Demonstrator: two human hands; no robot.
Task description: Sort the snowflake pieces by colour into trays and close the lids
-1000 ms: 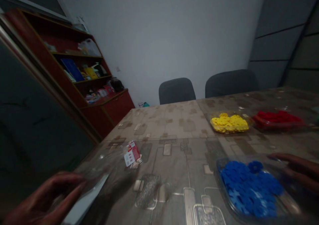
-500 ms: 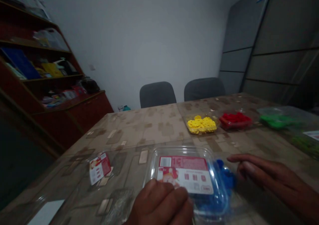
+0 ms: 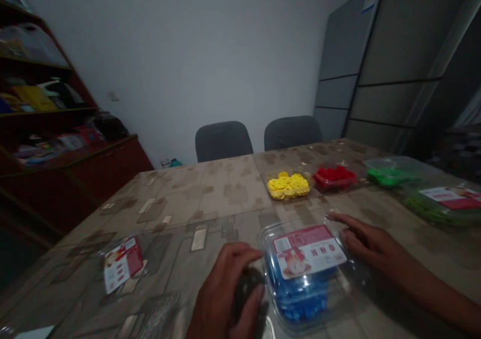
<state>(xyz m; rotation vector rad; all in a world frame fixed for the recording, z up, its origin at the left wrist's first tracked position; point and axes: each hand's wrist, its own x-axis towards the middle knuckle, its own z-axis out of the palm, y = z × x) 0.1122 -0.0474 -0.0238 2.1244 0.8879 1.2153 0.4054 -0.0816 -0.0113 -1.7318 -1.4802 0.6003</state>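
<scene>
A clear plastic box (image 3: 300, 299) with blue pieces inside lies near the front of the table, under a clear lid bearing a red and white label (image 3: 310, 251). At its left side is my left hand (image 3: 229, 289), with thumb and fingers apart and nothing held. My right hand (image 3: 364, 241) is at the box's right side, index finger stretched along the upper right corner; whether the fingertips press on the lid is hard to tell.
Beyond stand boxes of yellow pieces (image 3: 288, 185), red pieces (image 3: 335, 176) and green pieces (image 3: 387, 176), with another labelled box (image 3: 436, 206) at right. A labelled clear lid (image 3: 122, 264) lies left. Two chairs (image 3: 224, 141) stand behind.
The view has turned right. My left hand has come off the lid's front and opened at the box's left. The lid now sits over the blue pieces, and my right hand is closer to it.
</scene>
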